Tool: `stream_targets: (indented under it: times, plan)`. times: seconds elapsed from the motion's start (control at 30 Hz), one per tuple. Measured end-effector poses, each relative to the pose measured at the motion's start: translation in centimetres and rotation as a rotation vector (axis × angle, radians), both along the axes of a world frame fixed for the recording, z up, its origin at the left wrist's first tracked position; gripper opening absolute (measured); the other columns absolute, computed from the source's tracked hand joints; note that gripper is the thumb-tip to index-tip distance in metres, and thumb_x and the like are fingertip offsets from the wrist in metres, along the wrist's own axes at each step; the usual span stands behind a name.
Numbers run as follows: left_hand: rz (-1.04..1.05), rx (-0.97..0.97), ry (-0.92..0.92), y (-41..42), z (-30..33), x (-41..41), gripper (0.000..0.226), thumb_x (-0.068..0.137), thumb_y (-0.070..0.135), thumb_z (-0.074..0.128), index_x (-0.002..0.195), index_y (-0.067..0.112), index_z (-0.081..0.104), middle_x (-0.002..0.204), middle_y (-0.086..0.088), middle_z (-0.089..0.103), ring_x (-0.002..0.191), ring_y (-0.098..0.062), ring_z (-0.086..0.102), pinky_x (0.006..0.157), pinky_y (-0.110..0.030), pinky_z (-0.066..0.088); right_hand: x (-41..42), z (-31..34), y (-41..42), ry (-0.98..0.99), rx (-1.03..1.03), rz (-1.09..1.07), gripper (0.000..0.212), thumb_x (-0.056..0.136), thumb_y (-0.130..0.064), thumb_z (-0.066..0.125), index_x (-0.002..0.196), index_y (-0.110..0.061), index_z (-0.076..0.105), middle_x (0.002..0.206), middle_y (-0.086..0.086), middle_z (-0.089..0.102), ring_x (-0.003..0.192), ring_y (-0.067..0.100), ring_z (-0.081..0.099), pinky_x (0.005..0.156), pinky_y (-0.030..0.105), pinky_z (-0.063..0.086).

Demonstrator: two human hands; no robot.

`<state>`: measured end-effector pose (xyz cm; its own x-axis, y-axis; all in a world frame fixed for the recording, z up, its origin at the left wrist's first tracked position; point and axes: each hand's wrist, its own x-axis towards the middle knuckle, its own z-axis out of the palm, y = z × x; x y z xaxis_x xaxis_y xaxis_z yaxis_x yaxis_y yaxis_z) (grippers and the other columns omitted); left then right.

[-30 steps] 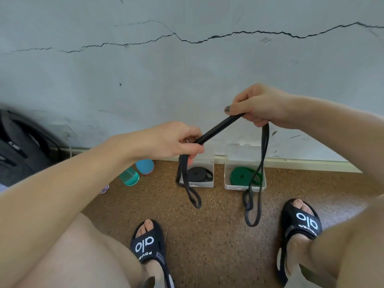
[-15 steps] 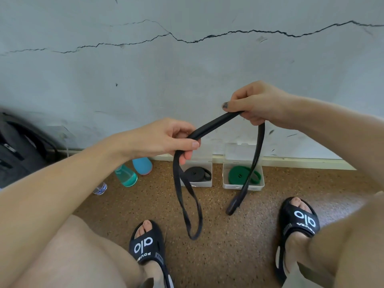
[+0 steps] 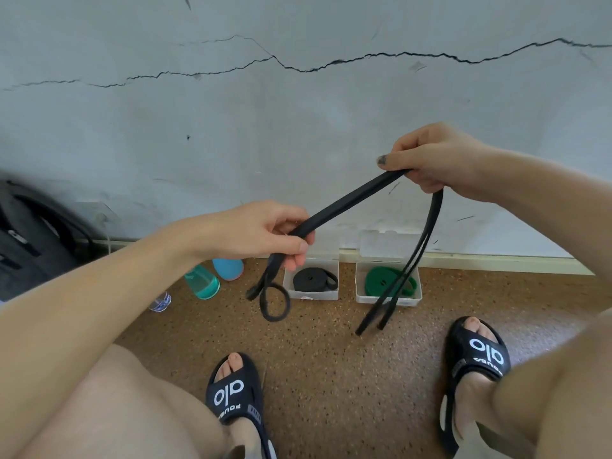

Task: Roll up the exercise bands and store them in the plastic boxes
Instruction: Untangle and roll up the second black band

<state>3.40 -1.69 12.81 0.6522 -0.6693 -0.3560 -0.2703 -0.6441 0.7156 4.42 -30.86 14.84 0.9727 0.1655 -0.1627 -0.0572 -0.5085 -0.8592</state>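
I hold a long black exercise band (image 3: 351, 202) stretched between both hands above the floor. My left hand (image 3: 265, 231) pinches it lower left, and a short curled end hangs below the fingers. My right hand (image 3: 427, 159) grips it higher on the right, with two strands dangling down to the floor. Against the wall stand two open plastic boxes: the left box (image 3: 311, 294) holds a rolled black band (image 3: 313, 279), the right box (image 3: 361, 294) holds a rolled green band (image 3: 381, 279).
A teal bottle (image 3: 203, 281), a blue cup (image 3: 228, 268) and a small clear bottle (image 3: 160, 301) lie on the speckled brown floor at left. A dark bag (image 3: 29, 243) leans on the cracked wall. My feet in black slides (image 3: 233, 389) rest below.
The loop under my left hand has shortened and curled up. The strands below my right hand have swung and now hang as two long ends over the green band's box.
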Motion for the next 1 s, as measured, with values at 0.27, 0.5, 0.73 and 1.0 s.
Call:
stream_targets:
  times: [0.27, 0.5, 0.73, 1.0]
  plan:
    - [0.016, -0.048, 0.064, 0.4, -0.1, 0.0, 0.025, 0.095, 0.002, 0.066, 0.118, 0.011, 0.062, 0.103, -0.004, 0.077, 0.094, -0.017, 0.074, 0.09, -0.028, 0.057, 0.3, -0.7, -0.5, 0.016, -0.054, -0.015, 0.043, 0.095, -0.022, 0.069, 0.06, -0.013, 0.046, 0.053, -0.001, 0.029, 0.05, 0.017, 0.021, 0.053, 0.03, 0.018]
    - [0.036, -0.059, 0.023, 0.0, -0.1, -0.2, 0.016, 0.101, 0.006, 0.058, 0.115, 0.011, 0.063, 0.098, -0.006, 0.076, 0.088, -0.019, 0.076, 0.084, -0.031, 0.059, 0.1, -1.9, -0.1, 0.159, -0.246, 0.101, 0.032, 0.103, -0.031, 0.057, 0.08, -0.01, 0.063, 0.059, 0.0, 0.065, 0.054, 0.021, 0.058, 0.066, 0.034, 0.053]
    - [0.039, -0.136, 0.073, -1.4, 0.2, -0.7, 0.025, 0.095, -0.004, 0.064, 0.118, 0.004, 0.063, 0.104, -0.006, 0.077, 0.096, -0.017, 0.075, 0.088, -0.026, 0.058, -2.0, -4.0, 4.8, 0.421, 0.042, 0.378, 0.071, 0.108, -0.057, 0.016, 0.123, -0.009, 0.065, 0.108, 0.011, 0.077, 0.106, 0.024, 0.072, 0.106, 0.039, 0.045]
    - [0.078, -0.017, -0.008, -0.4, -0.1, 0.2, 0.031, 0.089, 0.009, 0.076, 0.115, 0.017, 0.062, 0.102, 0.0, 0.078, 0.095, -0.015, 0.076, 0.098, -0.04, 0.057, -1.9, -4.1, 7.0, 0.104, -0.167, 0.285, 0.051, 0.096, -0.052, 0.059, 0.058, -0.019, 0.05, 0.045, -0.009, 0.042, 0.045, 0.009, 0.046, 0.094, 0.046, 0.058]
